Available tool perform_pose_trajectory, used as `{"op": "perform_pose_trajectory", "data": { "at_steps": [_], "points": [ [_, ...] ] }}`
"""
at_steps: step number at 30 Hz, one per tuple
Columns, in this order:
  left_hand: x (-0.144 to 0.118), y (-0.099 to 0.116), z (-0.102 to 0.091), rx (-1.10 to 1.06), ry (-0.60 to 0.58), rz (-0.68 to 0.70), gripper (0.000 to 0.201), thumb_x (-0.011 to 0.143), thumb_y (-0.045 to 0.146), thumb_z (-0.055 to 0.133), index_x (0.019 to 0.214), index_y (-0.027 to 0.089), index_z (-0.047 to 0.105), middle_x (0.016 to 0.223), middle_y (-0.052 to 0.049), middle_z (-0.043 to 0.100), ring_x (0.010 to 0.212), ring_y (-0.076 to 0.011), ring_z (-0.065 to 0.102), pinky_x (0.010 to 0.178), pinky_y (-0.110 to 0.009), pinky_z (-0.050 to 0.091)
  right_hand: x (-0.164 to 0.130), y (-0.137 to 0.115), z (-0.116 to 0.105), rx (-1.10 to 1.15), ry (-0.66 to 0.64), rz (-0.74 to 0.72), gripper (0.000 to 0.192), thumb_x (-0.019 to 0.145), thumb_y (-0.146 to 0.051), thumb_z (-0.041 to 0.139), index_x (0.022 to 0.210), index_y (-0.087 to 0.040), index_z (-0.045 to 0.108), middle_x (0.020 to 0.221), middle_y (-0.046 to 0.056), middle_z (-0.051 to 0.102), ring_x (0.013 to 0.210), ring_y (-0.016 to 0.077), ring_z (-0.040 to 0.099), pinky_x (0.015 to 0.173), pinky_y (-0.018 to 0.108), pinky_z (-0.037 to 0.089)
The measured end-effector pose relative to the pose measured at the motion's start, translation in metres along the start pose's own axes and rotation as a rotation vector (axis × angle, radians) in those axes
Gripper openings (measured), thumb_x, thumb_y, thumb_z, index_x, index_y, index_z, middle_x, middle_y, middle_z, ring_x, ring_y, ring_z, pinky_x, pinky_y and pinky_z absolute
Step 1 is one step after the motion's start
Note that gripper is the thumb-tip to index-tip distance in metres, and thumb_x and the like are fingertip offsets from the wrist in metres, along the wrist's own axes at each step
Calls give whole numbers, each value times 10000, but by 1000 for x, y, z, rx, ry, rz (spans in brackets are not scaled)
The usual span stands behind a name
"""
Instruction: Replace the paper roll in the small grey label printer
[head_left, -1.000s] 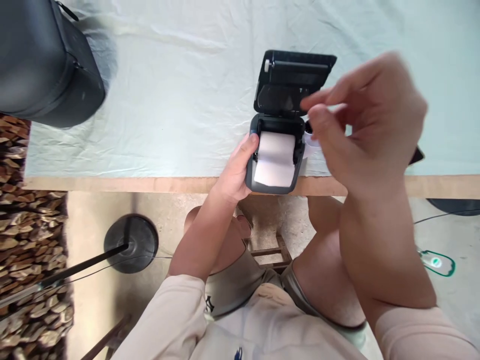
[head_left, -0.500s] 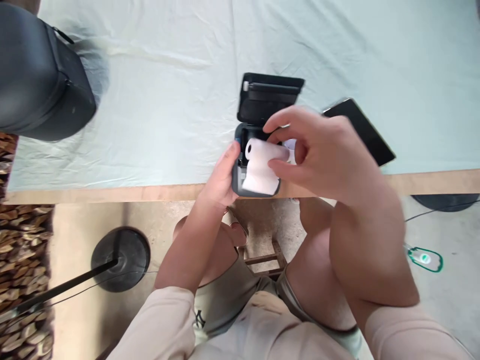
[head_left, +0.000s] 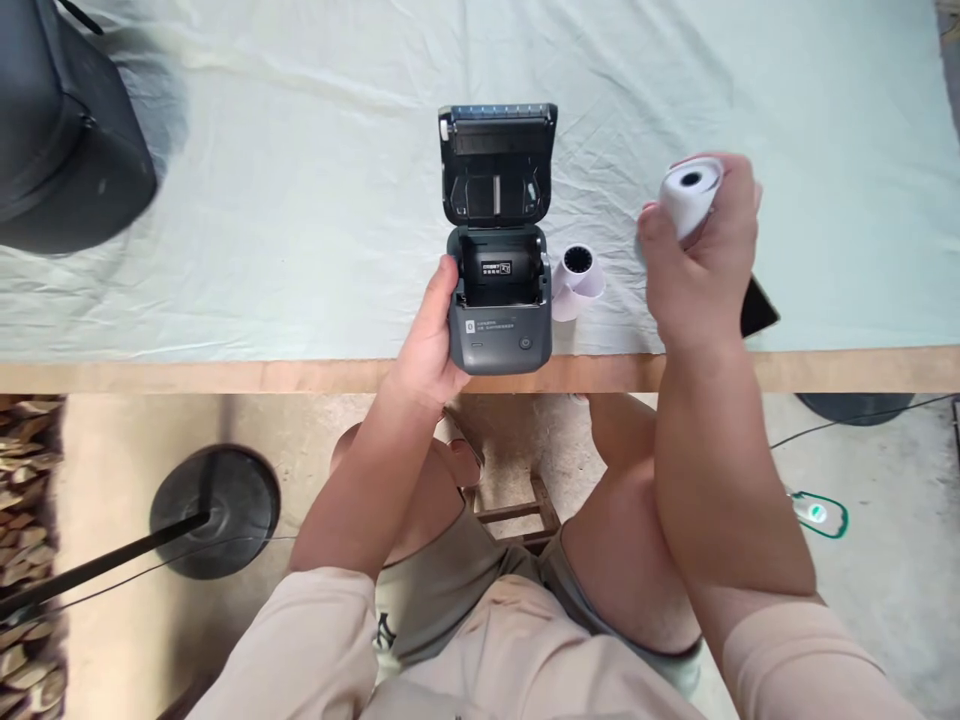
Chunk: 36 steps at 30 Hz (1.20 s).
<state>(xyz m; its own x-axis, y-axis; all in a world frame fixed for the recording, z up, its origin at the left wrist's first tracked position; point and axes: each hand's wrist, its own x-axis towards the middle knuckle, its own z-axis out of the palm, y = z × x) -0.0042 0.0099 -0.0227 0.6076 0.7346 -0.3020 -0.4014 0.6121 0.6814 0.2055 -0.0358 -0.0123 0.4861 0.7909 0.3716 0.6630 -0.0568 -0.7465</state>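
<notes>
I see the small grey printer [head_left: 500, 322] sitting at the near edge of the table [head_left: 300, 250], its lid [head_left: 497, 163] swung open and standing up behind the body, and the paper bay below the lid shows only a dark label inside. My left hand [head_left: 430, 345] wraps the printer's left side, thumb pressed along the wall, fingers hidden underneath. Well to the right of the printer, my right hand [head_left: 701, 265] is raised and closed around a white paper roll [head_left: 690, 190], whose dark core faces up toward the camera. Just beside the printer's right wall a second white roll [head_left: 577, 275] lies on the pale cloth that covers the table, a short strip of paper trailing loose from it. A flat dark object [head_left: 757, 308] peeks out from behind my right wrist, farther right of the printer. Far left of the printer, a black case [head_left: 64, 140] rests on the cloth.
</notes>
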Motion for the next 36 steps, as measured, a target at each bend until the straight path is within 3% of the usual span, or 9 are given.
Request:
{"op": "perform_pose_trajectory", "data": {
  "at_steps": [2, 7, 10, 14, 21, 25, 28, 31, 36],
  "points": [
    [1, -1, -3, -8, 0, -5, 502, 889, 632, 452, 1049, 209, 671, 1073, -27, 743, 1236, -267, 614, 999, -366, 575, -3, 1, -1, -169, -32, -93, 259, 852, -291, 564, 1104, -251, 519, 1123, 76, 594, 1087, 169, 514, 981, 341, 440],
    [0, -2, -5, -57, -5, -24, 465, 905, 599, 456, 1121, 231, 642, 1044, -20, 739, 1244, -276, 609, 956, -381, 592, -4, 7, 3, -366, -167, 59, 398, 745, -242, 662, 1130, -225, 563, 1053, 85, 671, 948, 203, 594, 898, 376, 456],
    [0, -2, -6, -66, -16, -4, 455, 908, 590, 462, 1164, 253, 627, 1062, -10, 737, 1246, -265, 608, 970, -368, 583, -6, 9, 4, -389, -132, 64, 393, 734, -246, 625, 1122, -213, 570, 1025, 84, 677, 975, 226, 590, 926, 436, 429],
    [0, -2, -6, -68, -40, 2, 454, 917, 587, 448, 1176, 261, 629, 1075, -4, 739, 1249, -259, 604, 985, -363, 573, -10, 7, 3, -437, -92, 72, 638, 697, -226, 617, 1322, -288, 503, 1036, 60, 660, 1008, 256, 558, 891, 485, 401],
    [1, -3, -8, -71, -31, -6, 477, 915, 601, 440, 1168, 243, 626, 1067, -11, 740, 1207, -257, 636, 944, -365, 600, -11, 7, 10, -333, -95, -6, 395, 729, -232, 585, 1124, -234, 565, 1046, 61, 644, 791, 147, 547, 718, 310, 441],
    [2, -3, -10, -78, -43, -14, 458, 902, 598, 475, 1156, 248, 630, 1064, -9, 742, 1209, -255, 636, 950, -361, 601, -10, 10, 7, -343, -113, -32, 368, 723, -229, 589, 1086, -260, 537, 1016, 58, 646, 846, 184, 576, 737, 334, 451],
    [1, -3, -9, -78, -48, -6, 458, 898, 596, 486, 1146, 242, 637, 1064, -12, 743, 1213, -259, 634, 957, -363, 600, -15, 1, 2, -315, 18, -170, 444, 715, -161, 519, 1152, -238, 518, 1152, 105, 596, 1023, 209, 574, 835, 353, 478],
    [1, -3, -7, -82, -33, -19, 461, 899, 590, 488, 1159, 238, 632, 1074, -14, 742, 1206, -273, 637, 946, -382, 605, -29, -17, 6, -350, 147, -287, 401, 728, -182, 494, 1126, -183, 546, 1078, 109, 574, 940, 205, 581, 778, 357, 497],
    [1, -3, -3, -104, 25, 6, 490, 924, 592, 427, 1230, 251, 599, 1086, -14, 737, 1207, -267, 637, 950, -377, 596, -50, -36, 30, -480, -44, -243, 344, 884, -249, 445, 1206, -183, 544, 1168, 128, 522, 1131, 246, 541, 937, 433, 482]
  ]
}}
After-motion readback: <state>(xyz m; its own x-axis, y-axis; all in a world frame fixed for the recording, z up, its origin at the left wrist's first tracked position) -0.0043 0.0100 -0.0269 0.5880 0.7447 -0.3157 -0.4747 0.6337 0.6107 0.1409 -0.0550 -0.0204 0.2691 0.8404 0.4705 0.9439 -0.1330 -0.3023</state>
